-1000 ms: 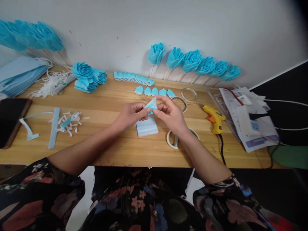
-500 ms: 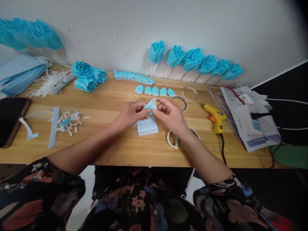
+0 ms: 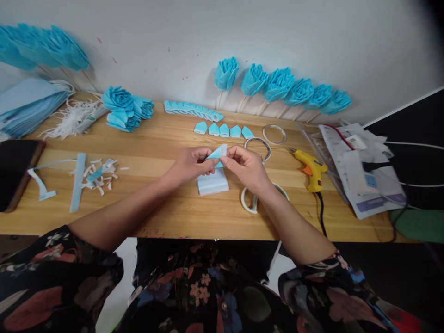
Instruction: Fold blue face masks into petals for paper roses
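Observation:
My left hand and my right hand both pinch a small light-blue folded piece just above the middle of the wooden table. The fingertips of the two hands meet on the piece. Right under it lies a stack of pale blue cut pieces. A row of finished folded blue petals lies a little farther back. White scissors rest under my right wrist, partly hidden by it.
Blue fabric roses on sticks lean on the wall. More roses lie at back left beside white strings. A yellow glue gun and papers sit right. Tape rings, scraps and a dark phone lie around.
My fingers have shifted slightly on the blue piece, and its top corner now looks folded flatter. Both hands stay in the same place.

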`<state>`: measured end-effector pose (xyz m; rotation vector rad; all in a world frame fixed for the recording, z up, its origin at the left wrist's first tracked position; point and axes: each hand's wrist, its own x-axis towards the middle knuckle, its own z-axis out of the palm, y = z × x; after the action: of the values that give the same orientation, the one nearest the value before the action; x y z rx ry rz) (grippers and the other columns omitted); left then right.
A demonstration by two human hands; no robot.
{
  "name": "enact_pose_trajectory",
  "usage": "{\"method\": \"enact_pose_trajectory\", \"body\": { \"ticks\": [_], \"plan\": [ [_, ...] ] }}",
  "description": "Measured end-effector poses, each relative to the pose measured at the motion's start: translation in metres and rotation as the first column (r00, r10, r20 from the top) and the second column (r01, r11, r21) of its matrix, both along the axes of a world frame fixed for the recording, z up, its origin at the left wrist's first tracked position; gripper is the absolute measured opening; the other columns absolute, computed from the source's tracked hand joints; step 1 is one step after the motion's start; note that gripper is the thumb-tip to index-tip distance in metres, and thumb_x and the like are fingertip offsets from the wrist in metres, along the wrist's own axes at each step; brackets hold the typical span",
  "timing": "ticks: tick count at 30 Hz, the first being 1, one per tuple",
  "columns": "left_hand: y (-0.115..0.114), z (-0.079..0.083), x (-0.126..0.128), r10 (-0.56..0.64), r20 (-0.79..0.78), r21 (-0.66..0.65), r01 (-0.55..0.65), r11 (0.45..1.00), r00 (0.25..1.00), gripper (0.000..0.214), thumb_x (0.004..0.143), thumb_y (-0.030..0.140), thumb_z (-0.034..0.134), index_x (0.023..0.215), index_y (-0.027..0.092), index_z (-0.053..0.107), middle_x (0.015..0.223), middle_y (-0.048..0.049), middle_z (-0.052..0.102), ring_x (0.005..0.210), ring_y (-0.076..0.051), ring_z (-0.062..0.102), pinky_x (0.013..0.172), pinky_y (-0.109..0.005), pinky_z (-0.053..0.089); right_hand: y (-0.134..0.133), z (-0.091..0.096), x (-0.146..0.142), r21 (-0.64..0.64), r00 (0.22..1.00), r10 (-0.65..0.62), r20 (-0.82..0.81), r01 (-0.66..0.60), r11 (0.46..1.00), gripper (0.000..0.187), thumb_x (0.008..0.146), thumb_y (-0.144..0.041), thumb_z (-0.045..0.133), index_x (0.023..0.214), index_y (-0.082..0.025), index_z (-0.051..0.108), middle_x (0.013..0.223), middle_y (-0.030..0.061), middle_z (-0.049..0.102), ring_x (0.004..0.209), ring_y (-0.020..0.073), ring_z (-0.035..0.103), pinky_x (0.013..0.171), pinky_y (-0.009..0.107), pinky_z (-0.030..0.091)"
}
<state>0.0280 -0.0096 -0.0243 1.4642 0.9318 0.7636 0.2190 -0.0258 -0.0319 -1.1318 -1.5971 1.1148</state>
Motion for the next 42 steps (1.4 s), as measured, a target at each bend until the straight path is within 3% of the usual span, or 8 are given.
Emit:
{"method": "enact_pose_trajectory", "body": {
  "ticks": [8, 14, 20, 26, 34, 42],
  "plan": [
    [0.0, -0.001, -0.001, -0.019, 0.038, -0.014, 0.019, 1.0, 0.999, 0.025, 0.083, 0.036, 0.069, 0.072, 0.015, 0.061, 0.062, 0.0004, 0.065, 0.056, -0.008, 0.057, 0.058, -0.02, 0.049, -0.001, 0.0, 0.001, 0.008, 1.0, 0.008, 0.008, -0.008, 1.0, 0.024, 0.088, -0.04, 0.067, 0.076, -0.02, 0.058, 0.068, -0.0043, 0.049, 0.064, 0.01, 0.044, 0.06, 0.025, 0.037],
    [0.0, 0.0, 0.0, -0.088, -0.008, -0.078, 0.087, 0.993, 0.996, 0.025, 0.082, 0.032, 0.07, 0.067, 0.015, 0.058, 0.059, 0.0017, 0.062, 0.055, -0.008, 0.057, 0.056, -0.02, 0.048, -0.001, 0.002, 0.0, 0.03, 1.0, -0.019, -0.008, 0.019, 0.999, 0.017, 0.083, -0.036, 0.073, 0.089, -0.022, 0.069, 0.074, -0.0032, 0.06, 0.067, 0.011, 0.052, 0.064, 0.026, 0.044],
    [0.0, 0.002, 0.0, -0.13, -0.001, -0.113, 0.129, 0.985, 0.991, 0.024, 0.083, 0.029, 0.069, 0.066, 0.015, 0.058, 0.057, 0.0021, 0.06, 0.054, -0.008, 0.057, 0.055, -0.02, 0.047, -0.004, 0.006, 0.0, 0.181, 0.988, -0.085, 0.126, 0.061, 0.982, 0.008, 0.085, -0.029, 0.07, 0.089, -0.023, 0.072, 0.082, -0.0004, 0.07, 0.071, 0.0138, 0.06, 0.07, 0.03, 0.051],
    [0.001, 0.003, -0.001, -0.1, 0.069, -0.114, 0.108, 0.988, 0.993, 0.025, 0.081, 0.034, 0.073, 0.07, 0.015, 0.061, 0.059, 0.0011, 0.063, 0.053, -0.008, 0.056, 0.055, -0.02, 0.048, -0.004, 0.01, 0.005, 0.457, 0.961, -0.084, 0.262, -0.047, 0.888, 0.017, 0.092, -0.023, 0.061, 0.096, -0.03, 0.076, 0.094, 0.0012, 0.076, 0.09, 0.0195, 0.067, 0.085, 0.039, 0.054],
    [-0.001, 0.002, -0.001, -0.052, 0.136, -0.112, 0.067, 0.991, 0.989, 0.028, 0.082, 0.038, 0.073, 0.071, 0.015, 0.061, 0.06, 0.001, 0.063, 0.055, -0.008, 0.055, 0.057, -0.022, 0.048, -0.001, 0.003, 0.009, 0.488, 0.958, -0.087, 0.273, -0.06, 0.871, 0.026, 0.092, -0.022, 0.061, 0.102, -0.038, 0.077, 0.098, 0.0008, 0.073, 0.092, 0.0211, 0.067, 0.085, 0.043, 0.054],
    [-0.002, -0.001, 0.0, -0.032, 0.201, -0.164, 0.066, 0.984, 0.979, 0.03, 0.079, 0.042, 0.076, 0.073, 0.015, 0.062, 0.063, 0.0002, 0.066, 0.055, -0.008, 0.057, 0.056, -0.022, 0.048, -0.001, 0.004, 0.007, 0.519, 0.959, -0.091, 0.27, -0.065, 0.853, 0.026, 0.093, -0.02, 0.059, 0.101, -0.036, 0.078, 0.095, 0.0019, 0.073, 0.089, 0.0201, 0.067, 0.083, 0.041, 0.054]
  ]
}}
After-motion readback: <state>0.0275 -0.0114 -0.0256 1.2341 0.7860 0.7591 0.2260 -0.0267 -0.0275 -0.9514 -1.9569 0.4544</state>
